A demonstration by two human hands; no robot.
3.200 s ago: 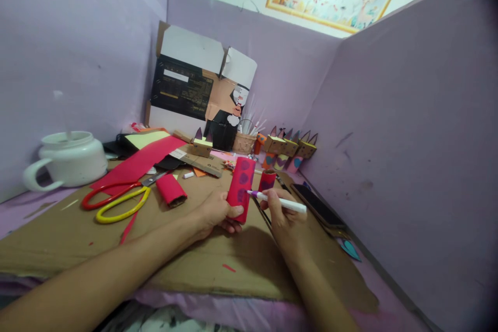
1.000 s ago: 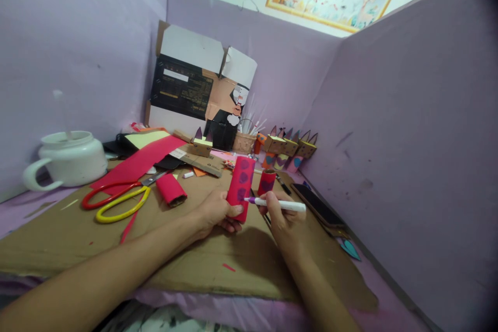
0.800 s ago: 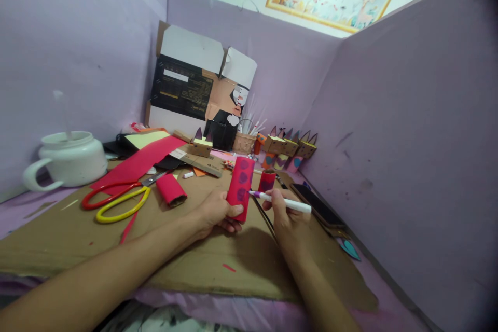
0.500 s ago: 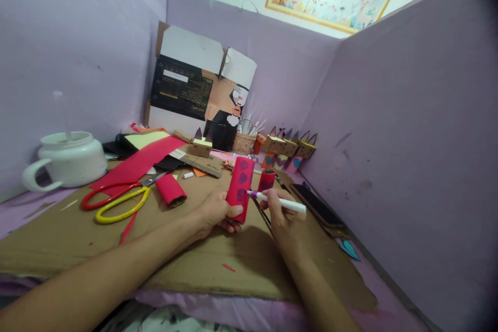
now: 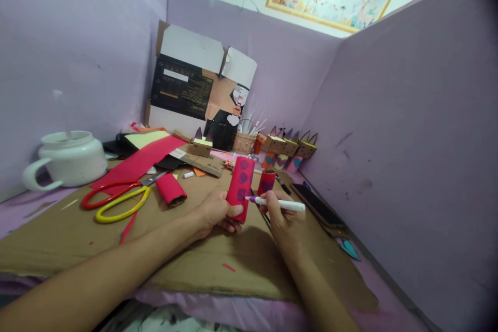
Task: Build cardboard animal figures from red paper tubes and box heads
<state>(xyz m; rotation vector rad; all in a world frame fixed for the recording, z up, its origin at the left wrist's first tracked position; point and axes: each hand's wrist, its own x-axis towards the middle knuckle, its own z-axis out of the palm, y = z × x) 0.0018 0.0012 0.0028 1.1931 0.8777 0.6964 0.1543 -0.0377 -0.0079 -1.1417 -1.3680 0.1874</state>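
A red paper-covered tube (image 5: 241, 176) with a column of purple spots stands tilted in my left hand (image 5: 220, 212), whose thumb presses its lower front. My right hand (image 5: 282, 223) grips a white marker (image 5: 286, 204) with a purple tip. That tip is at the lowest purple spot, on the tube's right side. Behind my right fingers stands a shorter red tube (image 5: 266, 180) with a purple mark. Left of my left hand lies another short red roll (image 5: 171, 190), beside scissors (image 5: 122, 205) with one red and one yellow handle.
Cardboard (image 5: 187, 270) covers the table. A white mug (image 5: 72, 158) stands at the left, a phone (image 5: 319, 206) at the right. Red paper (image 5: 143, 163), a pen basket (image 5: 244, 143) and several small cardboard figures with pointed ears (image 5: 290, 145) are further back. A teal heart (image 5: 350, 249) lies at the right edge.
The marker tip has moved slightly down and left on the tube, and the lowest purple spot looks fuller. My left hand and the tube have stayed in place.
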